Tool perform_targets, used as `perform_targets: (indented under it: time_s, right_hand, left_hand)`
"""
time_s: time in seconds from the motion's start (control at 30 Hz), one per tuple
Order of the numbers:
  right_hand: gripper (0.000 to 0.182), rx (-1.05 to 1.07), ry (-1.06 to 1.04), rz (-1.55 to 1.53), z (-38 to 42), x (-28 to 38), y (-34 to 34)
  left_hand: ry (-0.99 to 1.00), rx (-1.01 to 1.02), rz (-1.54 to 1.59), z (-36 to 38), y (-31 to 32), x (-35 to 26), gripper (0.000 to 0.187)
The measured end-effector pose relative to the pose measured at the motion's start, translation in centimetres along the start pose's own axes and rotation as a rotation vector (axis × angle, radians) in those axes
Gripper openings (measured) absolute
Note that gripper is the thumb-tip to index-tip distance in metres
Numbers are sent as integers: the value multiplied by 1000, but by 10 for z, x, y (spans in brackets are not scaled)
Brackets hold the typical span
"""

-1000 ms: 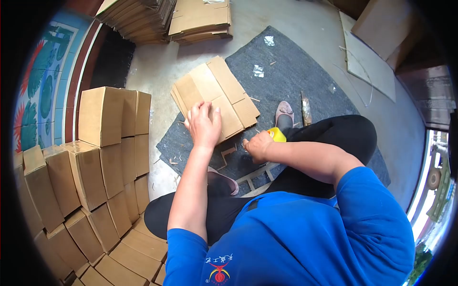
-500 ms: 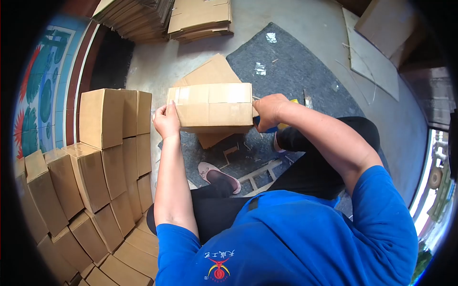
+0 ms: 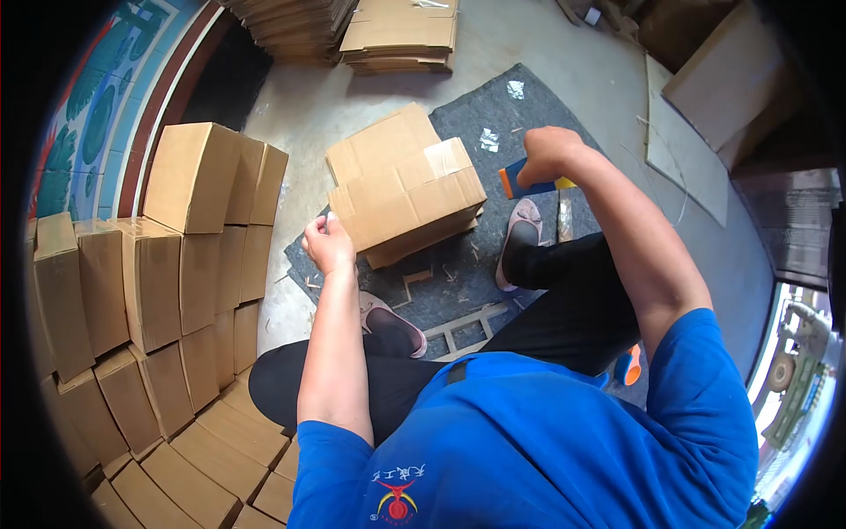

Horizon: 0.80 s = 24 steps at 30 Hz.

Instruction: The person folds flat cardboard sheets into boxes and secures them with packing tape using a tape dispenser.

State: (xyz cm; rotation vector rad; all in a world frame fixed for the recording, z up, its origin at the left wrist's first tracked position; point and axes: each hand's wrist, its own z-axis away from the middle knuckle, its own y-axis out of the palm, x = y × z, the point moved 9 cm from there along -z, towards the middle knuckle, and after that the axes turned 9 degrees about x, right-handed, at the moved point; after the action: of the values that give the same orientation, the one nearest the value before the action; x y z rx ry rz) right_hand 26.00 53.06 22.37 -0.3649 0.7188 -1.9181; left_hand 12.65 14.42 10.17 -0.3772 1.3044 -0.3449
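Right hand (image 3: 553, 152) moved away from box (image 3: 410, 201), holding blue tape tool (image 3: 530, 187), left hand (image 3: 330, 247) beside box, can't tell if it grips

The right hand (image 3: 551, 152) has moved off the box (image 3: 401, 196).

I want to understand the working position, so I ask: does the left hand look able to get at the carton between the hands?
Probably yes: the left hand is close beside the left end of the carton; nothing visible lies between them. The right hand, with a blue tool, is clear.
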Motion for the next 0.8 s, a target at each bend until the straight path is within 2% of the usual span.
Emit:
perform_targets:
  time_s: [0.07, 0.1, 0.17, 0.2, 0.3, 0.37, 0.5, 0.63, 0.7, 0.73, 0.8]
  right_hand:
    - [48, -80, -59, -76, 28, -8, -24]
    - [49, -127, -142, -178, 41, -9, -31]
    - [54, -188, -331, -358, 66, -3, -41]
    - [54, -163, -420, -442, 74, 4, -40]
    - [56, -68, -624, -617, 91, 37, -28]
    - [57, -39, -697, -636, 90, 54, -19]
    - [52, -26, -787, -681, 81, 68, -8]
    - [51, 42, -783, -711, 68, 66, 1]
    - [52, 115, -815, -791, 62, 70, 7]
    - [52, 117, -815, -788, 61, 72, 9]
    - [50, 140, -769, -867, 56, 79, 14]
  left_hand:
    - [269, -96, -126, 14, -13, -47, 31]
    - [177, 175, 98, 19, 7, -51, 30]
    - [-41, 628, 282, 54, 45, -63, 33]
    - [-103, 764, 416, 78, 57, -73, 40]
    - [-290, 967, 781, 123, 74, -96, 59]
    - [-343, 1089, 958, 136, 76, -109, 64]
    - [-421, 1105, 1028, 134, 68, -103, 61]
    - [-433, 1143, 1082, 134, 70, -90, 56]
    - [-487, 1172, 1220, 136, 71, -90, 38]
    - [-487, 1169, 1223, 138, 70, -90, 38]
    - [-429, 1057, 1108, 133, 65, -87, 24]
